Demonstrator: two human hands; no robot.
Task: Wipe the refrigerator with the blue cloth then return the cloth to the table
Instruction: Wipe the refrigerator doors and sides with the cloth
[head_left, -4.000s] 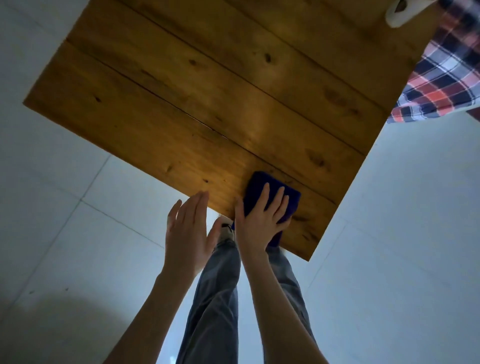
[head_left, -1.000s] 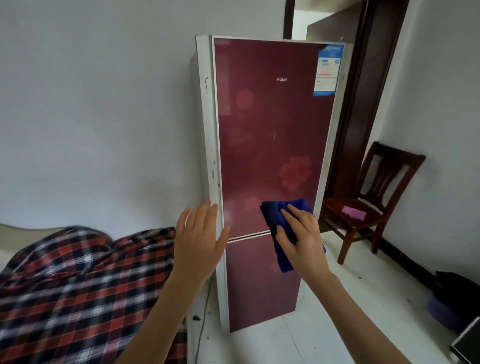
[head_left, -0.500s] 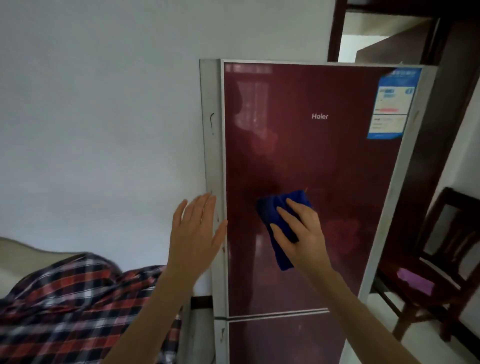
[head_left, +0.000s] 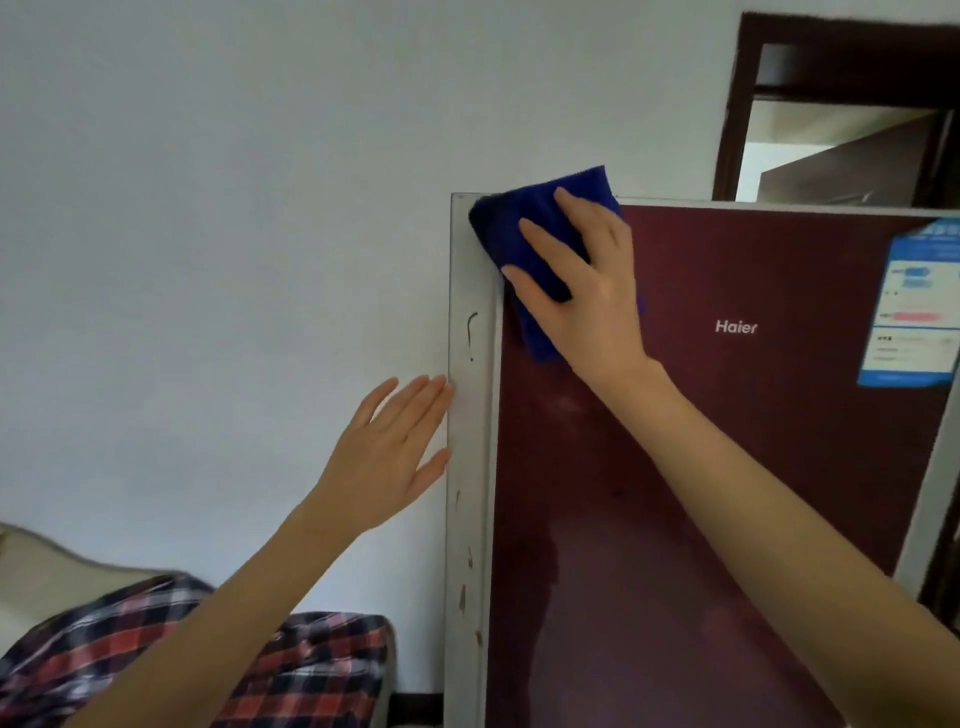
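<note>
Blue cloth (head_left: 540, 244) sits at the top left corner of the refrigerator (head_left: 727, 467), folded over the upper edge of its dark red door. My right hand (head_left: 587, 296) presses it flat there, fingers spread across the fabric, palm down, not gripping. My left hand (head_left: 389, 457) is open, fingers together and straight, empty, its fingertips at the grey side panel's edge; contact unclear. Blue label (head_left: 914, 306) at the door's upper right. Plaid fabric (head_left: 208, 665) lies low left by the white wall.
</note>
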